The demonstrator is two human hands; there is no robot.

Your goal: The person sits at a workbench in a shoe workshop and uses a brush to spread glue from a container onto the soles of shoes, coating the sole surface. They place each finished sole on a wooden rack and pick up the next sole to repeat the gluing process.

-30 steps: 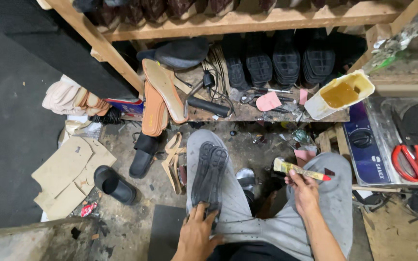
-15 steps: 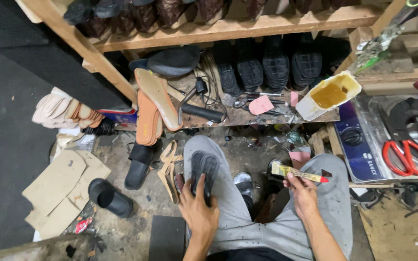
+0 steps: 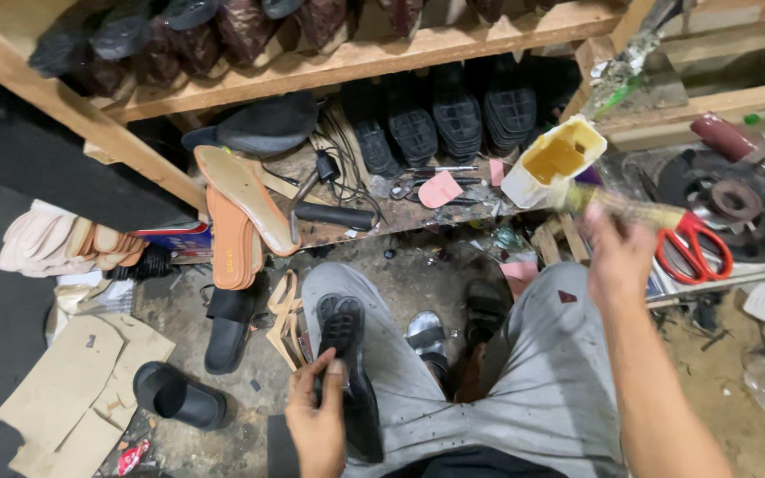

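My left hand [image 3: 316, 420] grips a black shoe sole [image 3: 344, 358] that lies lengthwise on my left thigh, tread side up. Raised at the right, my right hand [image 3: 617, 257] holds a glue-stained brush [image 3: 626, 206], blurred by motion, just below and right of a cut-open white jug of yellow glue [image 3: 555, 159]. My grey trousers [image 3: 542, 389] fill the lower middle of the view.
A wooden shelf [image 3: 382, 53] holds rows of black soles [image 3: 453, 115] and tan insoles [image 3: 236, 212]. Red-handled scissors [image 3: 697, 248] lie at the right by a round metal machine part [image 3: 737, 199]. Black sandals [image 3: 179, 394] and cardboard pieces [image 3: 64, 389] lie on the floor at left.
My right hand has lifted the brush up and to the right, toward the glue jug. My left hand slid down the sole toward my body. The camera has moved closer.
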